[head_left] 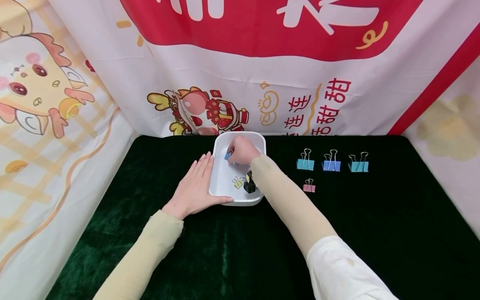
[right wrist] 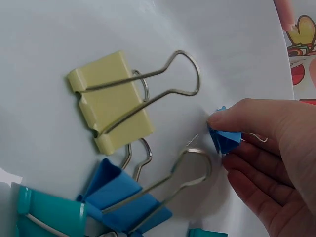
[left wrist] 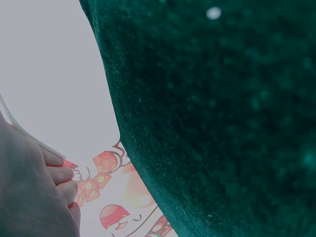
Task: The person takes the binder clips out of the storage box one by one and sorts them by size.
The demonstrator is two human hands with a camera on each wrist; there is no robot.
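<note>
the right hand (head_left: 243,151) is down inside the white tray (head_left: 218,183), fingers curled to pinch a small blue clip (right wrist: 224,138) at the tray's far end. to do this well, i'd judge the pinch should sit on the clip's folded body rather than its thin wire loops, and the lift should go straight up so it doesn't snag the clips lying close by. the left hand (head_left: 196,185) lies flat and relaxed on the surface, fingers straight along the tray's left rim, thumb along the near edge, holding nothing; that steadies the tray.

the small blue clip is a little folded wedge, bright blue, partly hidden by the fingertips. near it in the tray lie a yellow clip (right wrist: 109,102), a larger blue clip (right wrist: 123,195) and a teal clip (right wrist: 47,217), their wire handles overlapping.
</note>
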